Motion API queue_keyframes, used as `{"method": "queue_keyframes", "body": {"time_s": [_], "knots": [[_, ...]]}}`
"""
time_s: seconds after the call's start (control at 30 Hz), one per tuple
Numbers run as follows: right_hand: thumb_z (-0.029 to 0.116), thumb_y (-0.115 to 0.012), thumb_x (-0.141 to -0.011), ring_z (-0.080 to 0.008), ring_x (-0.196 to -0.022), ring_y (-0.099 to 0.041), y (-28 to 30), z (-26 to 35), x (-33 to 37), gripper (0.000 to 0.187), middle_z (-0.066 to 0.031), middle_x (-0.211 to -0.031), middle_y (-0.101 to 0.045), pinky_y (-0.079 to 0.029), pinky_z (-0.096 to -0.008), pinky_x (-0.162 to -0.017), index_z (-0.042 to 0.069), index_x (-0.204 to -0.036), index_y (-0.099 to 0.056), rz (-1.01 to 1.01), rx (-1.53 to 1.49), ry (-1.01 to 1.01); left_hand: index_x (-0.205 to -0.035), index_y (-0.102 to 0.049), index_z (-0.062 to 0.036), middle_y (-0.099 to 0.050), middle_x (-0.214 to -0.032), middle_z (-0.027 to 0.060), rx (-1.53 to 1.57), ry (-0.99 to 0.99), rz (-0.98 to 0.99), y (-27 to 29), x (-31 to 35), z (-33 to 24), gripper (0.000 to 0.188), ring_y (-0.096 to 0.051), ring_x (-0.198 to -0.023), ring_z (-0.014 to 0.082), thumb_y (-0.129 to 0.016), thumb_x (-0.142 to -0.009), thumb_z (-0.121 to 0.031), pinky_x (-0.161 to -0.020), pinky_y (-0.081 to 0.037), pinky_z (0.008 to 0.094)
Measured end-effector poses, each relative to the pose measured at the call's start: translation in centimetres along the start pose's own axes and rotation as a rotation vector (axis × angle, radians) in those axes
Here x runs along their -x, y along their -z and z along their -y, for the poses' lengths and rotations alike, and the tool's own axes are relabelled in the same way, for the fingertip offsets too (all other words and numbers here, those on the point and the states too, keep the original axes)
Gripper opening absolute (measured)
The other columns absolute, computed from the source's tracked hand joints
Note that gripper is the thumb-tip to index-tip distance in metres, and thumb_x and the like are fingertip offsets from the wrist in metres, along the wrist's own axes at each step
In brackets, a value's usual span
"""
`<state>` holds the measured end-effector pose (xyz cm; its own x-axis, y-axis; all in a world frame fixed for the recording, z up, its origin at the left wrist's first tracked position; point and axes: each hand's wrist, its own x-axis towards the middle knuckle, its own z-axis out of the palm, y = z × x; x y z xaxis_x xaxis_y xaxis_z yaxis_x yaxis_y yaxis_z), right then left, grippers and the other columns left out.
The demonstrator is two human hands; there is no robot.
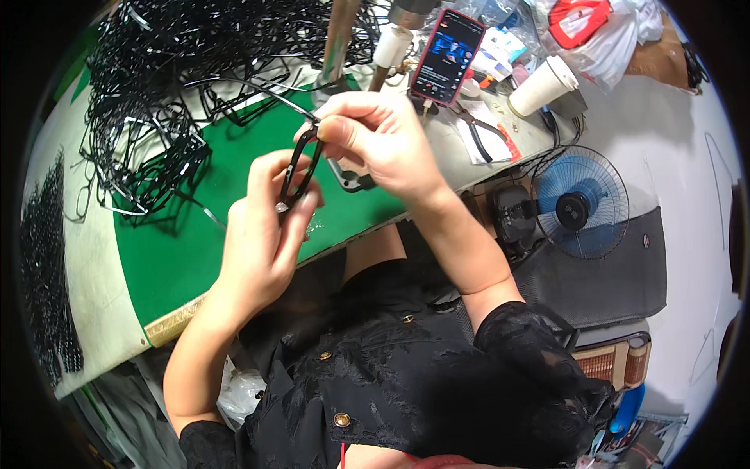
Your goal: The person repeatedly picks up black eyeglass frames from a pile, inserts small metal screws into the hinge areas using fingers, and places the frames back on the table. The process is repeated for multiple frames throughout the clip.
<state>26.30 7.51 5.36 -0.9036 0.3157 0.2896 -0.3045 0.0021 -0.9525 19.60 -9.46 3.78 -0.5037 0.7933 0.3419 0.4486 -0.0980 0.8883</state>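
My left hand (254, 238) is closed around the lower part of a black eyeglass frame (296, 162), held up above the green mat (172, 250). With thumb and fingers, my right hand (394, 148) pinches the frame's upper end, where a thin dark temple arm (283, 99) stretches away to the upper left. The fingers partly hide the joint between frame and temple. Behind my hands lies a large tangled heap of black eyeglass frames (148, 94). Under my right hand, a small dark-rimmed metal fixture (353, 181) is partly covered.
Upright metal posts (337, 43) rise behind my hands. A lit phone (448, 56), a white cup (539, 87) and pliers (484, 133) are at the right. A blue fan (582, 202) stands beyond the table edge. Thin black parts (51, 266) lie far left.
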Motion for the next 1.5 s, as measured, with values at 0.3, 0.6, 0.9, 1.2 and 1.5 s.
{"method": "queue_keyframes", "body": {"time_s": [0.3, 0.6, 0.9, 1.2, 1.5], "knots": [[0.029, -0.067, -0.08, -0.0272, -0.087, -0.054, 1.2, -7.6, 6.7, 0.031, -0.007, -0.094, -0.056, -0.046, -0.0368, -0.075, 0.016, -0.108, -0.066, 0.318, 0.927, 0.301, -0.118, -0.047, 0.0003, -0.058, -0.085, 0.0102, -0.122, 0.243, -0.074, 5.0, 7.2, -0.9, 0.032, -0.052, -0.068, 0.0117, -0.046, -0.087, 0.005, -0.062, -0.042, 0.0239], [0.045, -0.065, -0.074, -0.0215, -0.098, -0.05, 2.3, -8.2, 8.6, 0.051, -0.0036, -0.101, -0.054, -0.041, -0.0349, -0.079, 0.016, -0.116, -0.062, 0.335, 1.175, 0.458, -0.118, -0.051, 0.0032, -0.051, -0.121, 0.0155, -0.723, -0.069, -0.426, 9.6, 9.2, 0.2, 0.028, -0.05, -0.114, 0.0242, -0.041, -0.092, -0.002, -0.093, -0.042, 0.0335], [0.037, -0.072, -0.07, -0.0195, -0.095, -0.051, 2.2, -7.9, 8.8, 0.042, -0.002, -0.095, -0.054, -0.041, -0.0333, -0.076, 0.011, -0.102, -0.064, 0.268, 1.139, 0.419, -0.127, -0.041, 0.0039, -0.041, -0.137, 0.0212, 0.33, 0.012, -0.967, 13.7, 11.0, 4.3, 0.047, -0.038, -0.131, 0.032, -0.059, -0.092, -0.023, -0.114, -0.03, 0.0472], [0.033, -0.073, -0.071, -0.0198, -0.093, -0.052, 2.4, -7.9, 9.2, 0.037, -0.0018, -0.094, -0.054, -0.041, -0.0333, -0.076, 0.012, -0.1, -0.065, 0.264, 1.123, 0.402, -0.085, -0.041, -0.0059, -0.052, -0.079, 0.0082, 1.18, 0.129, -0.218, 9.4, 9.1, 0.4, 0.016, -0.053, -0.093, 0.0226, -0.046, -0.094, -0.018, -0.114, -0.027, 0.0487], [0.033, -0.072, -0.072, -0.0215, -0.091, -0.053, 2.8, -8.0, 9.3, 0.038, -0.0031, -0.095, -0.055, -0.041, -0.0351, -0.076, 0.014, -0.103, -0.065, 0.272, 1.121, 0.409, -0.074, -0.036, -0.0126, -0.034, -0.061, 0.0001, 1.223, 0.233, -0.309, 7.7, 7.9, -0.8, 0.028, -0.036, -0.056, 0.014, -0.048, -0.095, -0.025, -0.078, -0.046, 0.0402]]}}
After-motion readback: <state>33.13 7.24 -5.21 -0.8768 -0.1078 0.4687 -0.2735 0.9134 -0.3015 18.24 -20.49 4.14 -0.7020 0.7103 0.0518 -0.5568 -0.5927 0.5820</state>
